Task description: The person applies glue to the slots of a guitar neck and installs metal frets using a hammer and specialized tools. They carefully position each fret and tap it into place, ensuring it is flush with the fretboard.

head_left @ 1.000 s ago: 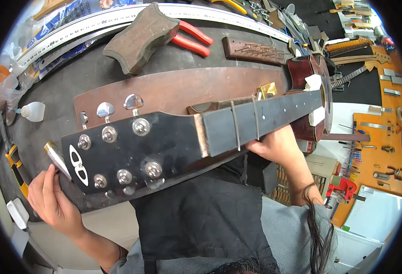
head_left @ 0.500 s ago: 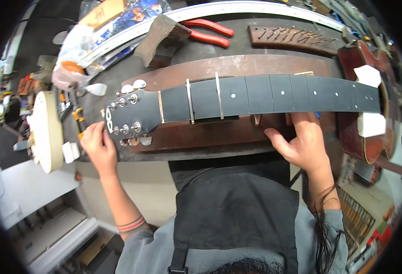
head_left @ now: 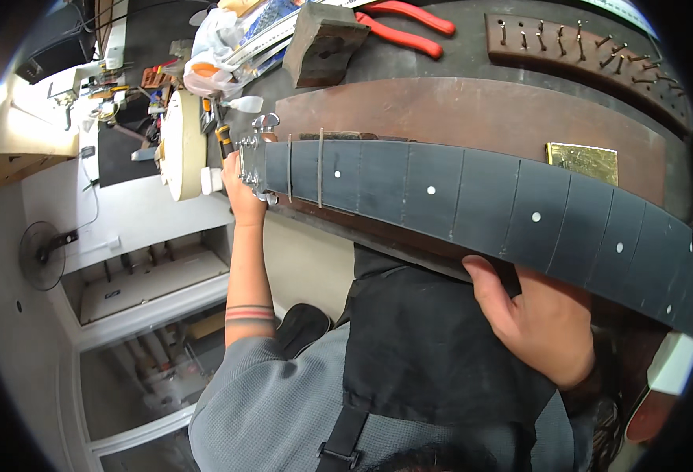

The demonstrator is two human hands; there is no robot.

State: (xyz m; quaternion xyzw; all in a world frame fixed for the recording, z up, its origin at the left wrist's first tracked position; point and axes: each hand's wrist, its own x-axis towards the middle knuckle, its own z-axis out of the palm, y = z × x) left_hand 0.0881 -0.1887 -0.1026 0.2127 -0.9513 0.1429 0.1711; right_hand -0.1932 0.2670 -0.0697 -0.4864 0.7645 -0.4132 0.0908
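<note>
A guitar's dark neck (head_left: pixel 480 197) crosses the view, its fingerboard facing up with white dot markers. Two metal frets (head_left: pixel 320 169) stand on it near the headstock; thin slots mark the rest. My left hand (head_left: pixel 245 197) is closed at the far end of the headstock (head_left: pixel 253 167), beside the silver tuning pegs (head_left: pixel 266 121), with its fingers partly hidden. At the near edge of the fingerboard is my right hand (head_left: pixel 547 326), its thumb stretched out apart. Its other fingers go under the neck and are hidden.
A brown board (head_left: pixel 409 106) lies beneath the neck, with a small brass-coloured plate (head_left: pixel 586 161) on it. Behind are a dark notched block (head_left: pixel 323 47), red-handled pliers (head_left: pixel 413 27) and a wooden rack of metal pins (head_left: pixel 582 51). A cream guitar body (head_left: pixel 179 145) stands at the left.
The view has turned and come closer, so the neck looks larger and slants down to the right. Both hands keep about the same places along the neck.
</note>
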